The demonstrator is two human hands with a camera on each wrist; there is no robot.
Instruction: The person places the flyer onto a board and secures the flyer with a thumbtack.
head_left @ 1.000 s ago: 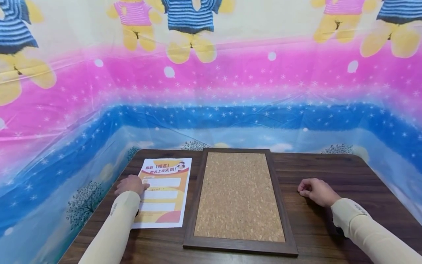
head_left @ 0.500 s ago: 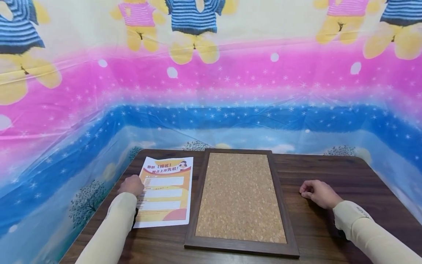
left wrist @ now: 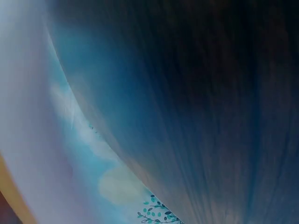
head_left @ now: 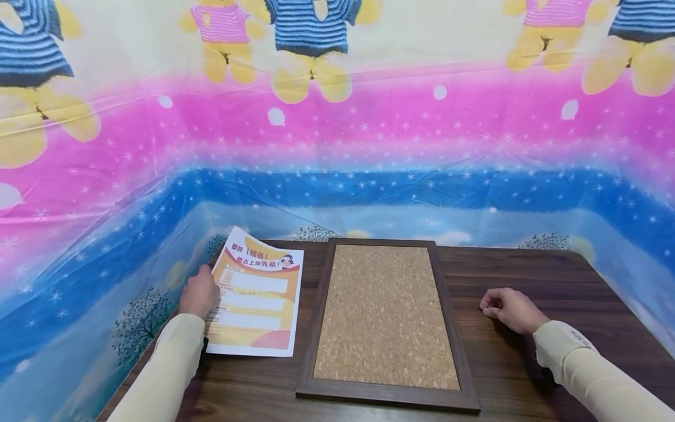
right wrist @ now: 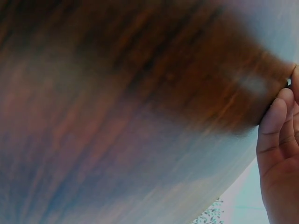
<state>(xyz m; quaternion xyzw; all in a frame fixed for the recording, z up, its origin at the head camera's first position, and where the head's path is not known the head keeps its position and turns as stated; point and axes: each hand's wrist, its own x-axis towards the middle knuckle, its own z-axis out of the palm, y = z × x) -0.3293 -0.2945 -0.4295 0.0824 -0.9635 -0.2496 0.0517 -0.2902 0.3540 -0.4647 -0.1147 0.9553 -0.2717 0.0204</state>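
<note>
A printed poster (head_left: 257, 302), yellow and orange with white boxes, is at the left of the table in the head view. My left hand (head_left: 199, 294) grips its left edge, thumb side up; the other fingers are hidden behind the sheet. The poster's upper left corner is bent upward and that side is raised. Beside it lies a corkboard (head_left: 387, 316) in a dark brown wooden frame. My right hand (head_left: 514, 310) rests at the table's right side with fingers loosely curled and nothing held. Those curled fingers (right wrist: 273, 116) also show at the right wrist view's edge.
The dark wooden table (head_left: 506, 381) has rounded far corners. A patterned cloth (head_left: 369, 135) with bears and snowflakes hangs close along its back and sides. The left wrist view is dark and blurred, with the table's curved edge crossing it.
My left hand has gone from lying over the poster's left edge to gripping it, lifting that side and shifting the poster slightly left. The right hand and the corkboard stay in place.
</note>
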